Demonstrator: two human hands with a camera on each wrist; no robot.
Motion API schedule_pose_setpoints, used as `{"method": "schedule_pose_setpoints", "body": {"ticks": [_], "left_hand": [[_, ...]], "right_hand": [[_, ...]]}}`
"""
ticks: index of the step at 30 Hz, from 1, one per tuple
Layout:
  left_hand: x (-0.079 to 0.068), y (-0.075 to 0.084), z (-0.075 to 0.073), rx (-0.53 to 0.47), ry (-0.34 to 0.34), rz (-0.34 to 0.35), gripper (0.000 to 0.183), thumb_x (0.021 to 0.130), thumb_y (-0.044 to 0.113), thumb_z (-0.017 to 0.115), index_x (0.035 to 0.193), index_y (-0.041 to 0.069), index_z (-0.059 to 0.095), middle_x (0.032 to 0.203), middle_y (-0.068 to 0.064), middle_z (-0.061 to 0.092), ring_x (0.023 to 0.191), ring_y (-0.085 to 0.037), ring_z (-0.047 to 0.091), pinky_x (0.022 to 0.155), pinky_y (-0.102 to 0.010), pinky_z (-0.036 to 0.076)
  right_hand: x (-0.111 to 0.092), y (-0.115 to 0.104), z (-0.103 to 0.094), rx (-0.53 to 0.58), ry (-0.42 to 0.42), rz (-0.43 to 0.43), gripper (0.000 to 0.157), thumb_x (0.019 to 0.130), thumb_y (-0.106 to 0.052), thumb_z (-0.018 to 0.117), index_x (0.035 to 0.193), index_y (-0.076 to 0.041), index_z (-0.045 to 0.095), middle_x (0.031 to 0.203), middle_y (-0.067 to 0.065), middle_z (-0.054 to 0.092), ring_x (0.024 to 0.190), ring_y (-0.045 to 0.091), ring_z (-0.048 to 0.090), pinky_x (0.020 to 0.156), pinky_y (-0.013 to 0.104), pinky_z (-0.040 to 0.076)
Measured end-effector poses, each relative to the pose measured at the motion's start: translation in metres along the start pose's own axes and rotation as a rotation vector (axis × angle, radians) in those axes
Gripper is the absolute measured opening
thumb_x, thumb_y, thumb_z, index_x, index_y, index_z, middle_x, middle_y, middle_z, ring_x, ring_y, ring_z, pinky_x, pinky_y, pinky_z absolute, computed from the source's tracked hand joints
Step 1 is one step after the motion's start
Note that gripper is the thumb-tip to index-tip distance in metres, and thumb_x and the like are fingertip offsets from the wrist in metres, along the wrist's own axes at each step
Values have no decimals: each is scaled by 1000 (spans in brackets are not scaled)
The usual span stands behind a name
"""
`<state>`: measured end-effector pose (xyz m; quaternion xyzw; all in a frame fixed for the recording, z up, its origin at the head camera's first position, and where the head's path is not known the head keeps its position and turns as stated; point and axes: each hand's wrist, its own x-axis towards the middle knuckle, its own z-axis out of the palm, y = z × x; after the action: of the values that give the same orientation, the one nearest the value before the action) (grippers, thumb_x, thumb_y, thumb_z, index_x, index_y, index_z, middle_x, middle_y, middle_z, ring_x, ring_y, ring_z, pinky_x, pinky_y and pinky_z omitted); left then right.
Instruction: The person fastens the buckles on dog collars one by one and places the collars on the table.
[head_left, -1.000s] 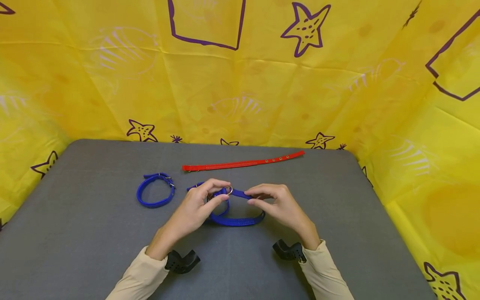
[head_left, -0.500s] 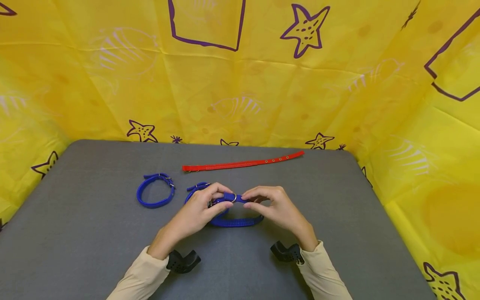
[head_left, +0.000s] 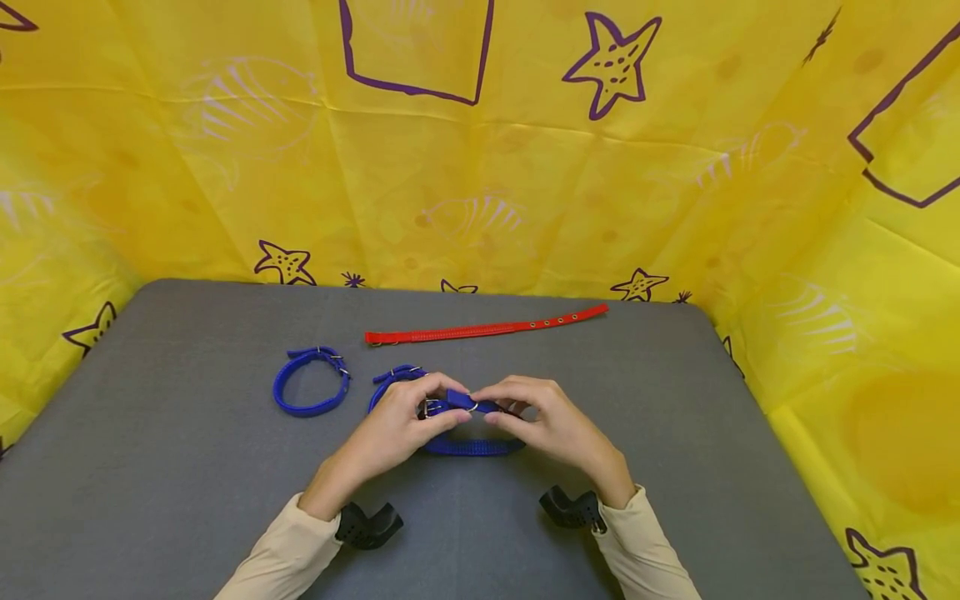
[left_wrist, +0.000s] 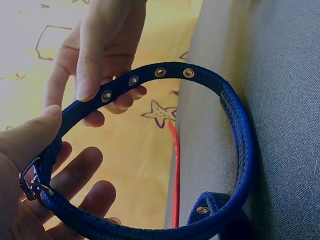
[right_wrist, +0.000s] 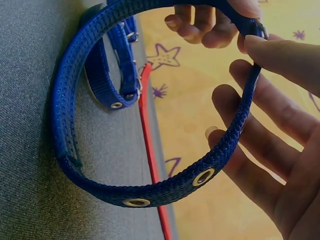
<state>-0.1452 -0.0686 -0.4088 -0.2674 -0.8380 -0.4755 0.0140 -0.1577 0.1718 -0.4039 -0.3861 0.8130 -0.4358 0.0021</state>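
Wrist views look dimmer than the head's.

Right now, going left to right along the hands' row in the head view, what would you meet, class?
Blue ring-shaped collar with metal fittings, left hand, looped blue woven collar held between both hands, right hand.

A hand could pass across the grey fabric surface (head_left: 690, 417) right of the right hand (head_left: 551, 421), up to the yellow printed cloth (head_left: 480, 158). Between the hands, a looped blue webbing collar (head_left: 474, 447) blocks passage; a second blue collar (head_left: 384, 387), partly hidden, obstructs just beyond the left hand (head_left: 393, 429). Farther back, a straight red strap with metal eyelets (head_left: 465, 332) lies crosswise.
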Motion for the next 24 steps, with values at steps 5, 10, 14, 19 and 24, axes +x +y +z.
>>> {"method": "schedule_pose_setpoints", "body": {"ticks": [5,10,14,19,24], "left_hand": [[0,-1,-2,-22,-17,-43,22,90,31,73,109,23,68,98,9,71,77,-7,57,68,-24,48],[0,-6,-7,-50,-6,-78,23,89,29,74,109,19,67,94,5,70,75,-7,60,68,-24,50],[1,-10,-10,-47,4,-83,22,91,28,73,110,19,68,95,6,72,83,-6,63,72,-24,51],[0,-9,-13,-42,6,-86,20,92,25,71,111,18,67,97,6,73,86,-5,65,74,-25,52],[1,-8,-12,-30,2,-73,20,93,24,70,112,16,67,98,3,75,78,-6,63,69,-26,51]], "right_hand": [[-1,2,-2,-7,11,11,25,93,-11,70,118,-13,70,102,2,72,84,5,62,75,26,56],[-4,7,-5,-5,33,64,26,92,-12,70,119,-15,70,106,4,73,86,7,65,77,26,56],[-5,9,-7,7,35,81,27,93,-11,70,119,-15,69,109,7,72,87,8,65,77,27,57],[-5,9,-7,-2,30,65,27,94,-9,68,120,-15,68,107,0,71,85,7,63,76,26,56],[-5,9,-7,-8,30,62,25,96,-11,65,120,-18,68,106,-3,70,84,7,62,75,25,55]]}}
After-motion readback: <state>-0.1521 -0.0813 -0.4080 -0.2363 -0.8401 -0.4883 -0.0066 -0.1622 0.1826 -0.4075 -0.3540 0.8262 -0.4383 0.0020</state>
